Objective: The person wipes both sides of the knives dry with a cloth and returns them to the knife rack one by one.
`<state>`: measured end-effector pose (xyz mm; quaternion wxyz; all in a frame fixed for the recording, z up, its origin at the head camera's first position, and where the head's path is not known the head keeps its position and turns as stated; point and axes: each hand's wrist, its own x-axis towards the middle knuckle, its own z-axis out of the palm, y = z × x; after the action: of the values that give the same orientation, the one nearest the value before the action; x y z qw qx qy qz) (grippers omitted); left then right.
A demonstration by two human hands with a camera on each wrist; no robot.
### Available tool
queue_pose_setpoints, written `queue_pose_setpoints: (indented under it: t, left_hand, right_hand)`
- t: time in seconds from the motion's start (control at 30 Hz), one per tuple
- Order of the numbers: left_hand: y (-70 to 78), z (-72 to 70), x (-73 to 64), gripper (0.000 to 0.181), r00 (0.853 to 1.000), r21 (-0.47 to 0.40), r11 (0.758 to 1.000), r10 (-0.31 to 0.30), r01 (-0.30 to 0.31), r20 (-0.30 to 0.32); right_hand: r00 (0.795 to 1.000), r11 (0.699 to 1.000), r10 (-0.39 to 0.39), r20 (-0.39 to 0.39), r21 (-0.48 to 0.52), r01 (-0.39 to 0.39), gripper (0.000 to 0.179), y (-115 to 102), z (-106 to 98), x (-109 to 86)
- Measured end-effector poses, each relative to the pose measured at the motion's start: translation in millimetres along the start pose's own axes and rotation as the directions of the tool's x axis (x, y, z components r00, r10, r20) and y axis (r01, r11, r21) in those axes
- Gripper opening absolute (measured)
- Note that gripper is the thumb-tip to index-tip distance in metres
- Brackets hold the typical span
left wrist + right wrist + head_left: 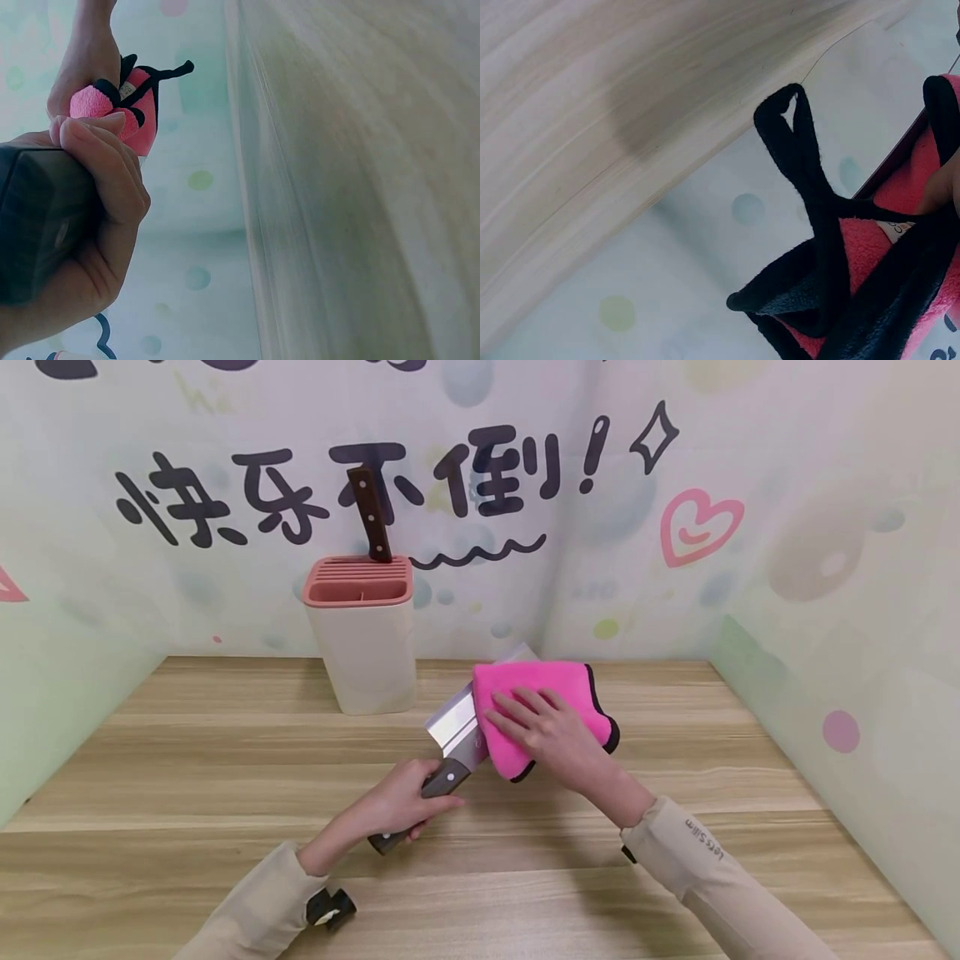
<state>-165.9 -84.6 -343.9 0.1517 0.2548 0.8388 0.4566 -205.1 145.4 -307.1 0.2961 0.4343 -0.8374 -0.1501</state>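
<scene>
My left hand [405, 797] grips the dark riveted handle [442, 781] of a cleaver [454, 720], held tilted with its blade pointing away to the right. A pink cloth [570, 685] with black edging is folded over the far part of the blade, whose tip shows beyond it. My right hand [551, 731] holds the cloth against the blade, its fingers spread on the upper face. In the left wrist view, the fingers of the left hand [112, 180] curl round the handle [45, 217]. The right wrist view shows the underside of the cloth [864, 247] and its black loop [780, 139].
A white knife block [367, 652] with a pink slotted top stands at the back left of the wooden table [225, 777]. A brown knife handle [371, 518] sticks up from it. A printed fabric wall [480, 593] closes off the back and sides.
</scene>
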Motion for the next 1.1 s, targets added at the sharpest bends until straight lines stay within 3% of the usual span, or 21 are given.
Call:
queue_pose_setpoints:
  t: [0.47, 0.77, 1.1]
  left_hand:
    - [0.4, 0.4, -2.8, 0.019, 1.0, 0.016, 1.0, -0.002, 0.002, -0.005]
    - [-0.1, 0.5, -3.4, 0.018, 1.0, 0.009, 1.0, -0.003, 0.003, 0.001]
    - [-2.7, -0.2, -3.7, 0.018, 1.0, 0.003, 1.0, 0.015, -0.015, 0.005]
  right_hand:
    - [0.989, 0.988, 0.144, 0.041, 0.052, -0.146, 0.052, 15.9, 5.6, -7.9]
    - [0.984, 0.983, 0.176, 0.014, 0.06, -0.176, 0.047, 22.7, 11.5, -12.4]
    - [0.973, 0.97, 0.227, 0.043, 0.084, -0.23, 0.047, 26.8, 13.0, -15.2]
